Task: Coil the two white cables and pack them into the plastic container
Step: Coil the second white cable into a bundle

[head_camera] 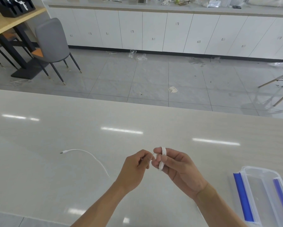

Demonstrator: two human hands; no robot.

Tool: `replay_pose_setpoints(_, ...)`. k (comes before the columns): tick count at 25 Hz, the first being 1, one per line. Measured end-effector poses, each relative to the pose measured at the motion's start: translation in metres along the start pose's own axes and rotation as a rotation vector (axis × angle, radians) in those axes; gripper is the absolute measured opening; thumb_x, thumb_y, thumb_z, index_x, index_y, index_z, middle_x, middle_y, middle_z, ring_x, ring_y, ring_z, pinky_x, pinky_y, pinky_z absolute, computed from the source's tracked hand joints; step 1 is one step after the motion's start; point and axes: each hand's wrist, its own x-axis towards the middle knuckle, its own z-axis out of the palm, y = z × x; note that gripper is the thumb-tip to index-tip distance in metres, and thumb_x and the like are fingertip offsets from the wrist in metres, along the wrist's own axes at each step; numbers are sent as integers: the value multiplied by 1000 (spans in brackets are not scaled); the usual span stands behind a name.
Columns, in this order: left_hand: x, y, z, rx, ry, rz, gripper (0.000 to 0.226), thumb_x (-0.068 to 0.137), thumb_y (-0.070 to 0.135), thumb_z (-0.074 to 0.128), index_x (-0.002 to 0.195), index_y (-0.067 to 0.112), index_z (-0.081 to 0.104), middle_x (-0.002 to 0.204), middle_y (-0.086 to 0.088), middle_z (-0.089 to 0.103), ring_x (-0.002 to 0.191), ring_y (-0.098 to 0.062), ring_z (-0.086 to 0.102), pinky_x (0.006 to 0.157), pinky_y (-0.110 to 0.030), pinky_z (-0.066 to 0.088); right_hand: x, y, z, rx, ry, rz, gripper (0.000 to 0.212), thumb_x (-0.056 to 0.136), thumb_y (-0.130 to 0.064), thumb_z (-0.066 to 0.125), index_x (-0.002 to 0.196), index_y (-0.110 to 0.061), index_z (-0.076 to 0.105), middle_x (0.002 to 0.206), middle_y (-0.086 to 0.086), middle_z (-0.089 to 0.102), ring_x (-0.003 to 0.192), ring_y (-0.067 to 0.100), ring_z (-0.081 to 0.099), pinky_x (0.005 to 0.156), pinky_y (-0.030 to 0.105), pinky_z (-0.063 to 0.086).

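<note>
A coiled white cable (162,154) is wound around the fingers of my right hand (178,167), which grips the loops above the pale table (72,185). My left hand (136,166) pinches the cable's loose end right beside the coil. A second white cable (91,157) lies loose on the table to the left, curving from its plug at the far left toward my left wrist. The clear plastic container (261,194) with blue clips sits open at the right edge of the table, with nothing seen inside it.
Beyond the table's far edge is a tiled floor with scraps of plastic, a grey chair (54,45) by a wooden table, and a long row of white cabinets (154,30).
</note>
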Motion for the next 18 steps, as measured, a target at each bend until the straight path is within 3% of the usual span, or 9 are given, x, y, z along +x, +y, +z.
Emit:
replay_pose_setpoints(4,-12,2,17,7,-18,-17,36,101,42,46,66,45,55,54,18,51,46,-2,40,49,-12,33,6,4,3,102,47,-30,32,90,-4,66,120,7,66,91,14,67,84,30,63,77,36,58)
replay_pose_setpoints(7,-20,-1,25,42,-42,-43,30,102,31,47,77,42,60,57,18,54,48,-2,43,50,-13,34,10,7,3,125,133,-56,29,88,-7,69,116,1,71,91,13,69,84,29,62,65,31,53)
replay_pose_setpoints(11,-26,0,30,98,-73,-76,24,101,28,46,86,34,64,57,18,56,51,-2,48,52,-14,36,15,12,0,125,284,-84,27,82,-8,72,108,0,76,96,15,73,94,27,71,77,29,61)
replay_pose_setpoints(14,-29,5,29,187,-119,-74,24,101,28,44,87,32,64,57,10,53,55,-10,51,57,-27,42,17,17,-2,110,394,-117,21,87,-1,69,107,4,75,100,14,76,98,28,72,86,30,61)
replay_pose_setpoints(18,-28,13,18,280,-154,-86,23,99,28,46,85,29,64,51,17,53,47,-6,43,52,-24,33,15,20,-3,-389,414,-140,19,91,-2,67,87,-12,82,105,-5,79,107,15,71,89,30,54)
